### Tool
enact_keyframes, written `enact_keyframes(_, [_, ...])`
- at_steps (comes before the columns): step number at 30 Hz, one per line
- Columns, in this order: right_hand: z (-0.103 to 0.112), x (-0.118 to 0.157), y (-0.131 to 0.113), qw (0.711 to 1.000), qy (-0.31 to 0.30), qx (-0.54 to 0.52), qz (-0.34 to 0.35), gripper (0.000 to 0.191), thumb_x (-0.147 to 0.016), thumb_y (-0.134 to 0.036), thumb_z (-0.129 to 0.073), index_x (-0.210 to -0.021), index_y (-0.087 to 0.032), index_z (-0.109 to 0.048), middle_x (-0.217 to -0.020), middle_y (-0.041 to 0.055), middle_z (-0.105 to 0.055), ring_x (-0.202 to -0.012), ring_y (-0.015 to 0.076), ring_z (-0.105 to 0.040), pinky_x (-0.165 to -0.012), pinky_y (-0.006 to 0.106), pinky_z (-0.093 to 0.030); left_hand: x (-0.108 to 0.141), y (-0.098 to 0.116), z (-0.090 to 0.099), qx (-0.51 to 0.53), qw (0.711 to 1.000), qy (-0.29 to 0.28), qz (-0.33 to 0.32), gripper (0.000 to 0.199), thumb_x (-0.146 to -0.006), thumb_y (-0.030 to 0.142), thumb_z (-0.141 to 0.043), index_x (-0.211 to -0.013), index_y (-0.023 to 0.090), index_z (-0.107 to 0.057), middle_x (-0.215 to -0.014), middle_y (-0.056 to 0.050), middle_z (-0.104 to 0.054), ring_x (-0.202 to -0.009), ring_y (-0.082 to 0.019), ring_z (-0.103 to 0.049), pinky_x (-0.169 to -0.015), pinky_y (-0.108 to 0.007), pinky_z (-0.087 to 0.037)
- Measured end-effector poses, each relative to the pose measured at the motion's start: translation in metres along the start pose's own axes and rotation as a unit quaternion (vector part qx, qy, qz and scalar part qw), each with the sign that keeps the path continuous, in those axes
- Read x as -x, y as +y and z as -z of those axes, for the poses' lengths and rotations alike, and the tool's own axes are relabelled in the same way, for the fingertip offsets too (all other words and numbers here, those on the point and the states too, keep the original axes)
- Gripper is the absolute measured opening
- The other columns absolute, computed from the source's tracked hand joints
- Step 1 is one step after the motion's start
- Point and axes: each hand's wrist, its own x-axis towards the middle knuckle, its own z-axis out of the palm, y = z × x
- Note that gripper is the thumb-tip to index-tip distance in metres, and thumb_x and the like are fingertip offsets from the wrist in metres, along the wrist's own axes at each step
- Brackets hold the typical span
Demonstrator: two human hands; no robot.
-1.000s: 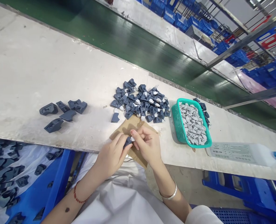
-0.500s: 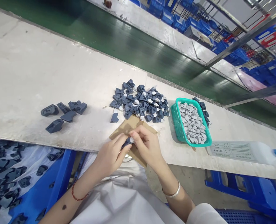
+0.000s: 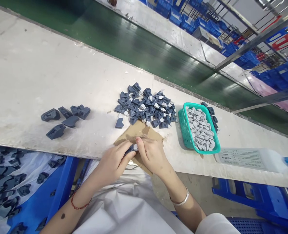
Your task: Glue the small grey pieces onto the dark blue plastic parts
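Pale and worn, the table (image 3: 32, 74) runs alongside a green conveyor belt (image 3: 124, 42). Above a brown cardboard sheet (image 3: 126, 134) at its near edge, the left hand (image 3: 113, 161) pinches a dark blue-grey plastic piece (image 3: 128, 150) between thumb and fingers. Its long axis slants slightly upward to the right, the white tip (image 3: 135, 147) pointing toward the right hand (image 3: 153, 154), whose fingers are curled, the thumb beside that tip; whether they grip it, I cannot tell. Near the green basket (image 3: 186, 130), a translucent bottle (image 3: 274, 160) carries a label (image 3: 241, 157) reading "401"; its finer print is illegible.
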Motion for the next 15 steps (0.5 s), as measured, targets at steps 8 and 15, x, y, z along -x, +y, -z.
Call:
enact_keyframes(8, [0.000,-0.002,-0.004,0.996,-0.016,-0.083,-0.025,0.052,-0.108,-0.040,-0.022,-0.063,-0.023,-0.041,-0.057,0.0031,-0.054,-0.052,0.0155,-0.046,-0.054,0.031,-0.024,0.002,-0.001,0.001,0.035,0.999,0.004,-0.005,0.019,-0.105,0.025,-0.038,-0.104,0.020,-0.055,-0.099,-0.006,-0.066,-0.093,-0.020,-0.063,-0.080,-0.030,-0.047])
enact_keyframes(15, [0.006,-0.005,0.009,0.966,-0.013,-0.243,-0.084,0.057,-0.106,-0.048,-0.033,-0.056,-0.022,-0.036,-0.052,-0.0025,-0.043,-0.049,0.0122,-0.039,-0.053,0.028,-0.026,0.002,0.004,0.009,0.084,0.995,0.000,0.054,0.024,-0.104,0.034,-0.043,-0.119,0.024,-0.060,-0.108,-0.005,-0.068,-0.098,-0.020,-0.064,-0.086,-0.031,-0.049])
